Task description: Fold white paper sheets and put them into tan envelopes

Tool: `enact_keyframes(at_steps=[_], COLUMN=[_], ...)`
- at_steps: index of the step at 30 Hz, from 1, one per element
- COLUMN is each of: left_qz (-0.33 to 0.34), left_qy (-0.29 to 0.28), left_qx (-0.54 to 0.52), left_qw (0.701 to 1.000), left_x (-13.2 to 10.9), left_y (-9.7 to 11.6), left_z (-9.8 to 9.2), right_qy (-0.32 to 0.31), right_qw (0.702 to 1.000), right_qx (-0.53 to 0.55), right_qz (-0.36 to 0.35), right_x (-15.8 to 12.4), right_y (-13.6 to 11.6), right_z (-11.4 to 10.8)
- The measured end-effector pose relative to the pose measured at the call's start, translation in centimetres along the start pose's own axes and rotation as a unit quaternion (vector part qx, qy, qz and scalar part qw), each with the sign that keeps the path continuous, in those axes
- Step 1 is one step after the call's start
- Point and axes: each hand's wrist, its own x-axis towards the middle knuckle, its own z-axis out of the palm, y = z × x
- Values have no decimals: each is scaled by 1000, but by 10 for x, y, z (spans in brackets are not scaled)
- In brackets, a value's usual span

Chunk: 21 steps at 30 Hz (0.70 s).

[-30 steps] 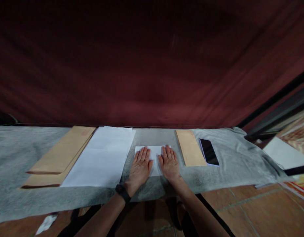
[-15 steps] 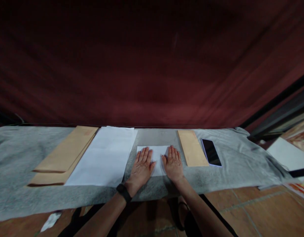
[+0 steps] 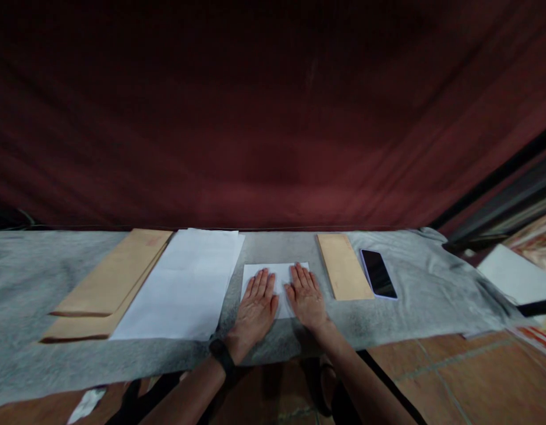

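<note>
A small white sheet of paper (image 3: 280,273), perhaps folded, lies on the grey cloth in front of me. My left hand (image 3: 256,304) rests flat on its left part, fingers stretched out and pointing away from me. On the right part lies my right hand (image 3: 307,298), also flat with its fingers extended. Both thumbs point inward, with a strip of paper showing between them. To the left is a stack of larger white sheets (image 3: 179,283). A brown envelope (image 3: 346,268) sits to the right of my right hand.
Large brown envelopes (image 3: 107,277) overlap at the far left, beside the white stack. A phone (image 3: 379,273) with a dark screen lies right of the smaller envelope. Grey cloth (image 3: 436,289) covers the narrow table, and a dark red curtain (image 3: 273,147) hangs behind it.
My right hand has slid slightly left over the paper, toward my left hand. Both hands stay flat. The view has shifted a little.
</note>
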Motion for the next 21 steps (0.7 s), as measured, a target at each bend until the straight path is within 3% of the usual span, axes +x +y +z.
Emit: enact_keyframes(at_steps=[5,10,17,21], left_qz=[-62,-96,-6,19], left_qy=[-19,-29,7,5], left_qx=[11,16,-22,-29], left_qw=[998,995,1000,999], left_x=[4,8,0,-9], left_y=[-2,-4,7,12], left_z=[-5,-11,-5,-2], right_qy=[35,29,-27,-38], right_qw=[998,997,996,995], right_qx=[-36,-33,84,83], right_qz=[34,56,-17,-41], right_x=[-3,-1,-3,-15], right_y=[7,4,-20,-25], right_z=[7,1,-13,-10])
